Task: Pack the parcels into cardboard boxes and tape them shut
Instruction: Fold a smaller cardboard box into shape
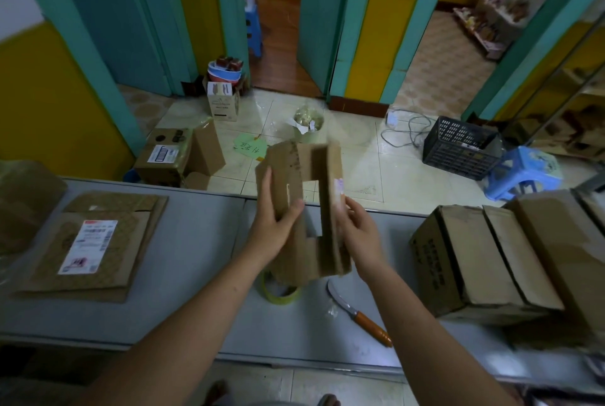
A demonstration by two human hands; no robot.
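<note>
- While the folded-flat cardboard carton (327,242) is held upright in the air above the grey table (196,258), the step in hand looks like opening it into a box; no parcel is in it yet.
- Her or his left hand (273,225) grips the carton's left panel, thumb pressed across the front, fingers curled behind.
- Opposite it, the right hand (360,232) pinches the carton's right edge between thumb and fingertips, though blur hides the detail.
- To do this well, the person would likely push the two edges toward each other until the panels square up, then fold the bottom flaps before reaching for tape.
- Directly below the carton on the table lies the tape roll (283,296); an orange-handled knife (360,315) lies below and right of it.
- Left of the carton, a flattened box (131,209) bears a white shipping label (88,247) with barcodes, the print too small to read.
- Beyond the carton, on the floor, a green note (250,145) carries handwriting that is not legible.
- Right of the carton, standing boxes (491,258) show black print, unreadable.
</note>
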